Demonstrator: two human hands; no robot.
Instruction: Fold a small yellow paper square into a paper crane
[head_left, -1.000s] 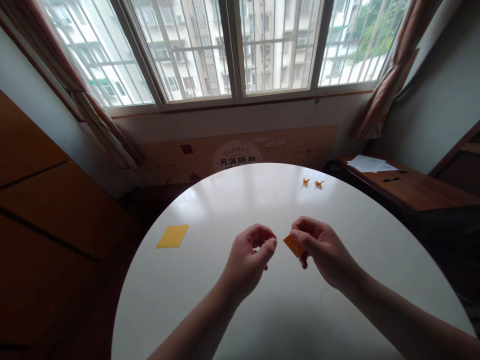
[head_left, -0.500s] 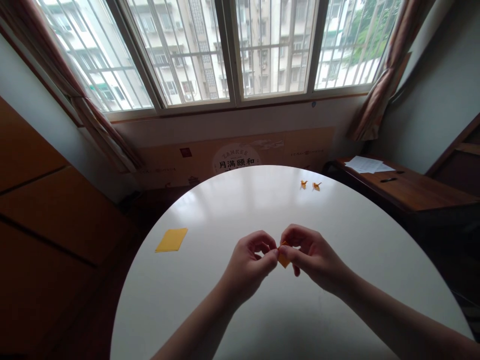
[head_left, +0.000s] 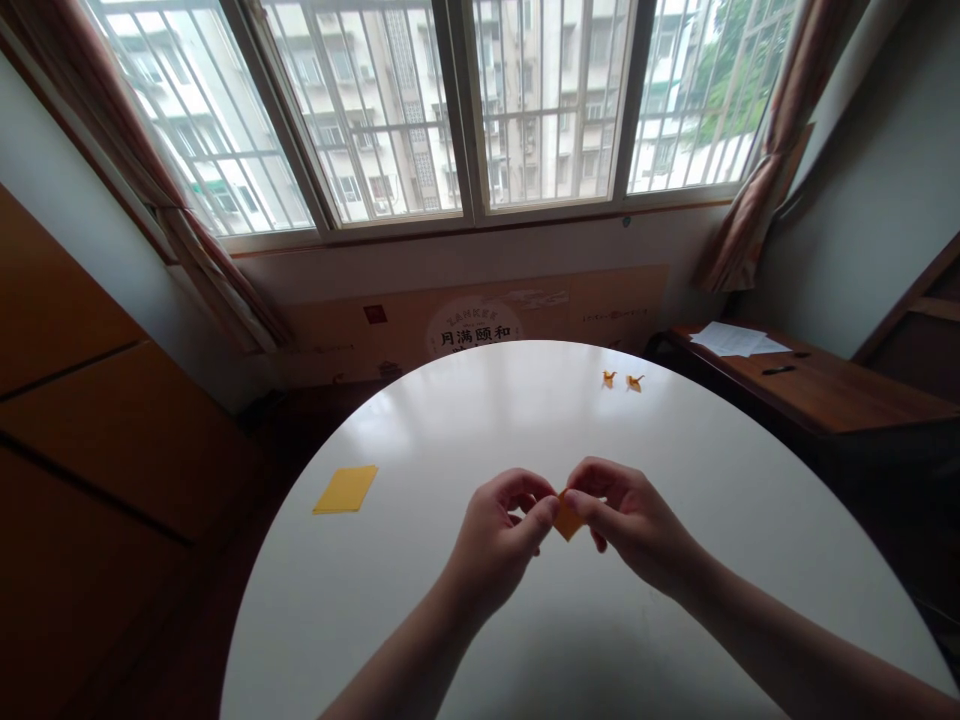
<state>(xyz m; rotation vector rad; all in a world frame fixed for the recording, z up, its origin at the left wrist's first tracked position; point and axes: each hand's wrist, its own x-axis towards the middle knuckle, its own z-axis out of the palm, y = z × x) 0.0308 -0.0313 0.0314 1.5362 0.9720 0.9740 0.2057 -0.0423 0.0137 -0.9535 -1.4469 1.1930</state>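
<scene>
A small folded piece of orange paper [head_left: 567,522] is pinched between both hands above the round white table [head_left: 420,610]. My left hand [head_left: 499,535] grips its left edge with thumb and curled fingers. My right hand [head_left: 626,520] pinches its right side from above. Most of the paper is hidden by the fingers. A stack of yellow square sheets [head_left: 346,489] lies flat on the table to the left, well away from my hands. Two tiny orange folded paper figures [head_left: 622,380] stand near the far right rim.
A dark wooden side table [head_left: 825,385] with white papers [head_left: 735,340] and a black pen [head_left: 780,369] stands to the right. A printed cardboard panel [head_left: 480,320] leans under the window. Wooden cabinets [head_left: 90,430] line the left wall.
My hands have come together: a second ago only the right hand held the orange paper, with the left apart. Now both pinch it. The view has tilted slightly.
</scene>
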